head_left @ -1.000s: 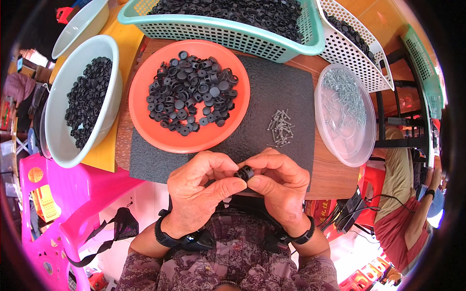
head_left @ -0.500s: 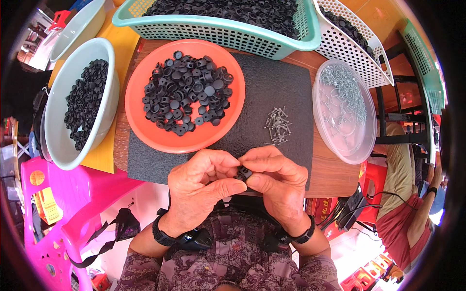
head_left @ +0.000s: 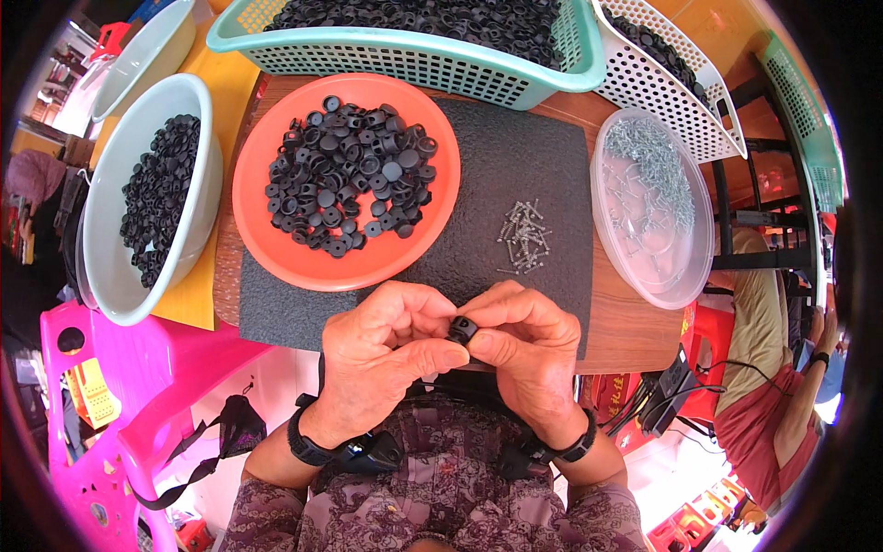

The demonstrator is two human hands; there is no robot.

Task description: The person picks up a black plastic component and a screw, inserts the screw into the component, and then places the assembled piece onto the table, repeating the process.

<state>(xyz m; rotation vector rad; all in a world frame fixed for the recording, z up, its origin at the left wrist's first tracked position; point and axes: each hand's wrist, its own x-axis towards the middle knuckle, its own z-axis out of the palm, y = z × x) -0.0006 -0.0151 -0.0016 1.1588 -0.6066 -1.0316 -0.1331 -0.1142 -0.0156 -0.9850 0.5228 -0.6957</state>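
Observation:
A small black plastic part is pinched between my two hands just in front of the table's near edge. My left hand grips it from the left with thumb and forefinger. From the right, the thumb and fingertips of my right hand close on it too. Beyond my hands, a dark foam mat carries a loose pile of small screws. An orange bowl with many black plastic caps and rings stands to the left on the mat.
A clear plastic tub of screws stands at the right. A pale bowl of black parts is at the left. Along the back are a green basket and a white basket of black parts. Another person is at the right.
The black part has turned slightly between my fingertips and shows more of its face. Both hands stay in nearly the same place, still holding it.

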